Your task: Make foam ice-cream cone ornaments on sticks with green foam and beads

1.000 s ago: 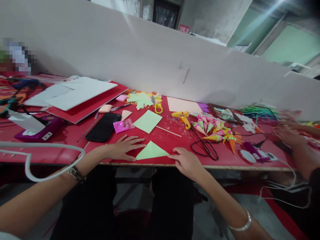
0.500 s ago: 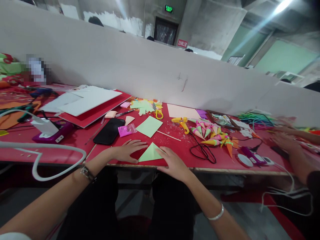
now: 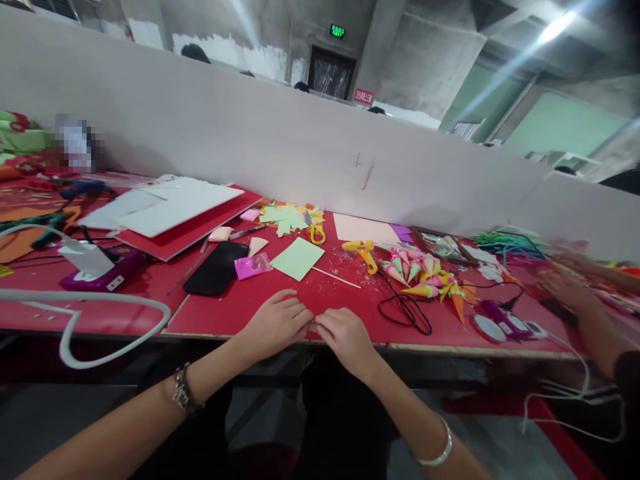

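Note:
At the table's front edge my left hand (image 3: 280,320) and my right hand (image 3: 345,337) meet, fingertips almost touching. Both are closed on a light green sheet of paper (image 3: 313,327), and only a sliver of it shows between the fingers. How it is folded is hidden. Just beyond lies a second light green sheet (image 3: 299,259), flat on the red table, with a thin wooden stick (image 3: 337,277) by its right corner. To the left of that sheet are a pink plastic packet (image 3: 253,267) and a black phone (image 3: 216,269).
A yellow glue gun (image 3: 365,255) with a looped black cord lies right of centre, beside several small paper cones (image 3: 425,273). Yellow-handled scissors (image 3: 317,233) rest near paper scraps. White boards (image 3: 185,203) are stacked left. Another person's hand (image 3: 567,290) works at far right.
Half a second ago the folded green sheet lay flat on the table with both hands spread over it. Now the hands have closed together, covering almost all of it.

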A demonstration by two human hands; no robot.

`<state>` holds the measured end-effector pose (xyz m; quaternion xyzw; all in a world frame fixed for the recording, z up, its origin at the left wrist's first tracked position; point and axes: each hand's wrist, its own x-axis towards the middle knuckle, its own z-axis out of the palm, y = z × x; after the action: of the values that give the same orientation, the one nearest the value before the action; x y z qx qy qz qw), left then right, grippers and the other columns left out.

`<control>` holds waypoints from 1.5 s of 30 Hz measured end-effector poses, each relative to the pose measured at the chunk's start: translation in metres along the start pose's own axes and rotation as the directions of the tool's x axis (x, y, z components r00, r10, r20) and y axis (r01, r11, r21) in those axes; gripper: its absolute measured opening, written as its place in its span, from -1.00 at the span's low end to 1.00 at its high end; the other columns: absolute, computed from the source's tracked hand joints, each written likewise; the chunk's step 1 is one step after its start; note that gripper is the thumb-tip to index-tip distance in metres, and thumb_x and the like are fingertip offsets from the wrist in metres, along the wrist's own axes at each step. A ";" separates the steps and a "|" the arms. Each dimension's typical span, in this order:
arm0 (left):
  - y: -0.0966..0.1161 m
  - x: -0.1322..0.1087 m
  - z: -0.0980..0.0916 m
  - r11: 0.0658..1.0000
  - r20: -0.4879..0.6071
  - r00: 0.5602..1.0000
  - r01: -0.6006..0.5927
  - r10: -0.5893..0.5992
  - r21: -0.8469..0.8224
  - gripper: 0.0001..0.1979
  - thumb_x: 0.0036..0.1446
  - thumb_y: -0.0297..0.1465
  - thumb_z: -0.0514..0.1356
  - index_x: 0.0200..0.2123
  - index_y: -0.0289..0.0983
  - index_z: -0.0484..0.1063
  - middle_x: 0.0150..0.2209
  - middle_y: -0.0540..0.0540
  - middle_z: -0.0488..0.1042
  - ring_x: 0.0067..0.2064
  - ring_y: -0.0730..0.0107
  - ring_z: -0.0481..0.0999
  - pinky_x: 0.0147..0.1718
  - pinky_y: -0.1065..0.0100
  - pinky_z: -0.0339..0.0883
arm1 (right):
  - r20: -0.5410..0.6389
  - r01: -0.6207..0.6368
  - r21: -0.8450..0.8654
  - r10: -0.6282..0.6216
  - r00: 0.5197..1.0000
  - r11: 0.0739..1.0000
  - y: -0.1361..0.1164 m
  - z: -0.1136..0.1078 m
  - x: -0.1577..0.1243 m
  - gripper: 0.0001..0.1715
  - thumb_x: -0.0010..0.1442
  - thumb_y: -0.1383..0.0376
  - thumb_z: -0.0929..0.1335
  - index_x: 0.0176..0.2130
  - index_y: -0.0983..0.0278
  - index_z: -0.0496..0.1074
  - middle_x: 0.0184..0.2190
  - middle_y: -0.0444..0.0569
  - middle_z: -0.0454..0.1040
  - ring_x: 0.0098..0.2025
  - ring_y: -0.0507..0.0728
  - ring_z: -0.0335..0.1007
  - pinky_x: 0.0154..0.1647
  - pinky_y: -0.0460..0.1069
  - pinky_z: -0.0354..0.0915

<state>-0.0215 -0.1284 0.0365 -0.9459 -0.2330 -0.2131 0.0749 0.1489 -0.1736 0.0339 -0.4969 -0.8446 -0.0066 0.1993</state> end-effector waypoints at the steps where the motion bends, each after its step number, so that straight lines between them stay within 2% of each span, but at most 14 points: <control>1: 0.000 0.003 -0.003 0.999 -0.056 0.998 0.008 -0.005 0.049 -0.81 0.11 -0.45 -0.04 -0.47 -0.28 0.32 -0.53 0.01 0.37 -0.44 0.46 0.32 -0.19 0.31 0.10 | -0.022 -0.031 0.048 0.033 0.999 0.998 -0.002 -0.005 0.004 -0.73 0.20 0.27 0.15 -0.39 0.27 0.35 -0.49 -0.09 0.41 -0.42 0.01 0.24 -0.38 -0.10 0.07; 4: -0.007 0.008 -0.012 0.990 -0.182 0.983 0.015 0.011 0.142 -0.77 0.09 -0.48 -0.06 -0.54 -0.27 0.30 -0.62 0.04 0.31 -0.52 0.50 0.26 -0.34 0.36 0.08 | -0.056 -0.078 0.187 0.089 0.994 0.979 -0.005 -0.020 0.013 -0.73 0.20 0.25 0.16 -0.38 0.25 0.36 -0.47 -0.13 0.42 -0.42 -0.01 0.26 -0.36 -0.12 0.08; 8: -0.026 0.002 -0.020 0.985 -0.190 0.981 -0.002 0.035 0.173 -0.78 0.07 -0.48 -0.05 -0.53 -0.24 0.34 -0.62 0.04 0.32 -0.52 0.51 0.25 -0.38 0.38 0.05 | -0.028 -0.109 0.346 0.126 0.992 0.932 -0.002 -0.036 0.018 -0.69 0.20 0.20 0.15 -0.39 0.27 0.37 -0.50 -0.13 0.41 -0.45 -0.02 0.27 -0.41 -0.14 0.10; 13: -0.058 -0.016 -0.026 0.973 -0.194 0.971 0.172 -0.141 0.154 -0.79 0.04 -0.48 -0.03 -0.52 -0.22 0.36 -0.59 0.03 0.39 -0.47 0.47 0.32 -0.26 0.32 0.07 | -0.069 -0.158 0.443 0.210 0.975 0.882 0.014 -0.047 0.013 -0.69 0.16 0.20 0.18 -0.44 0.30 0.38 -0.53 -0.13 0.40 -0.47 -0.01 0.28 -0.48 -0.16 0.11; 16: -0.061 -0.018 -0.035 0.945 -0.244 0.928 0.312 -0.281 0.101 -0.79 0.07 -0.46 -0.05 -0.50 -0.25 0.34 -0.52 -0.01 0.44 -0.42 0.44 0.36 -0.26 0.32 0.09 | -0.081 -0.182 0.444 0.242 0.967 0.877 0.019 -0.048 0.013 -0.72 0.14 0.21 0.21 -0.46 0.30 0.39 -0.55 -0.15 0.39 -0.49 -0.02 0.27 -0.48 -0.16 0.11; 18: -0.052 -0.012 -0.041 0.954 -0.207 0.934 0.300 -0.292 0.010 -0.80 0.10 -0.42 -0.05 -0.42 -0.26 0.35 -0.41 -0.03 0.46 -0.35 0.42 0.38 -0.27 0.34 0.10 | -0.051 -0.160 0.469 0.207 0.977 0.868 0.018 -0.048 0.014 -0.73 0.14 0.22 0.21 -0.45 0.29 0.39 -0.52 -0.14 0.41 -0.47 -0.02 0.29 -0.45 -0.16 0.13; 20: -0.040 -0.004 -0.045 0.988 -0.072 0.986 0.147 -0.150 -0.047 -0.80 0.12 -0.36 -0.04 -0.35 -0.25 0.36 -0.37 -0.03 0.46 -0.32 0.42 0.39 -0.29 0.37 0.10 | -0.025 -0.115 0.495 0.147 0.989 0.862 0.014 -0.047 0.018 -0.73 0.15 0.22 0.19 -0.42 0.28 0.39 -0.47 -0.12 0.44 -0.43 -0.01 0.31 -0.42 -0.15 0.16; 24: -0.024 0.005 -0.040 1.000 0.070 0.997 -0.011 0.012 -0.010 -0.72 0.17 -0.35 -0.08 -0.44 -0.25 0.37 -0.54 0.01 0.41 -0.47 0.44 0.35 -0.37 0.36 0.07 | -0.055 -0.017 0.326 0.037 0.998 0.945 0.004 -0.047 0.025 -0.75 0.17 0.26 0.17 -0.37 0.26 0.39 -0.41 -0.10 0.45 -0.35 0.02 0.31 -0.23 -0.08 0.16; 27: -0.022 0.005 -0.035 1.000 0.130 0.992 0.005 -0.006 0.011 -0.68 0.19 -0.36 -0.12 -0.49 -0.28 0.34 -0.63 0.00 0.35 -0.57 0.48 0.28 -0.46 0.38 0.04 | -0.072 0.063 0.066 -0.058 0.996 0.996 -0.004 -0.044 0.030 -0.78 0.15 0.32 0.17 -0.34 0.23 0.38 -0.40 -0.10 0.44 -0.30 0.03 0.29 -0.05 0.01 0.03; 29: -0.021 0.003 -0.034 0.999 0.164 0.986 0.037 -0.035 -0.010 -0.66 0.19 -0.34 -0.13 -0.52 -0.29 0.32 -0.65 0.00 0.32 -0.59 0.48 0.25 -0.53 0.40 -0.01 | -0.066 0.128 -0.021 -0.129 0.989 0.992 -0.010 -0.040 0.035 -0.79 0.11 0.36 0.17 -0.38 0.23 0.37 -0.48 -0.12 0.42 -0.37 0.00 0.27 -0.02 0.01 0.00; 35: -0.023 -0.002 -0.045 0.989 0.215 0.972 0.120 -0.100 -0.087 -0.61 0.18 -0.28 -0.13 -0.59 -0.29 0.28 -0.70 0.02 0.24 -0.62 0.50 0.20 -0.58 0.43 -0.07 | -0.096 0.167 -0.009 -0.167 0.981 0.986 -0.003 -0.024 0.039 -0.78 0.03 0.42 0.17 -0.49 0.25 0.35 -0.63 -0.17 0.34 -0.53 -0.04 0.17 -0.21 -0.11 0.09; 40: -0.040 -0.013 -0.054 0.908 0.288 0.947 0.241 -0.143 -0.343 -0.62 0.18 -0.28 -0.14 -0.61 -0.28 0.23 -0.69 0.04 0.25 -0.61 0.52 0.23 -0.59 0.46 -0.01 | -0.116 0.026 0.029 -0.022 0.993 0.999 0.028 -0.026 0.025 -0.82 0.01 0.40 0.19 -0.51 0.26 0.33 -0.62 -0.16 0.31 -0.53 -0.02 0.15 -0.29 -0.10 0.09; 43: -0.049 -0.017 -0.053 0.728 0.339 0.905 0.411 -0.256 -0.548 -0.63 0.17 -0.25 -0.14 -0.60 -0.28 0.19 -0.70 0.06 0.26 -0.63 0.54 0.25 -0.59 0.50 0.06 | -0.173 -0.204 0.114 0.222 0.960 0.972 0.043 -0.029 0.017 -0.84 0.02 0.36 0.19 -0.53 0.26 0.29 -0.65 -0.17 0.25 -0.54 -0.01 0.14 -0.41 -0.10 0.08; 45: -0.051 -0.015 -0.047 0.589 0.353 0.871 0.492 -0.343 -0.641 -0.62 0.16 -0.22 -0.14 -0.60 -0.28 0.19 -0.68 0.06 0.29 -0.61 0.53 0.27 -0.58 0.51 0.10 | -0.178 -0.300 0.344 0.376 0.909 0.890 0.045 -0.027 0.016 -0.83 0.07 0.32 0.16 -0.50 0.26 0.26 -0.65 -0.18 0.22 -0.58 -0.01 0.14 -0.49 -0.11 0.09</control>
<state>-0.0743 -0.1013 0.0743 -0.8329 -0.3538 -0.2056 -0.3725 0.1889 -0.1434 0.0559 -0.5954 -0.7044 0.1005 0.3731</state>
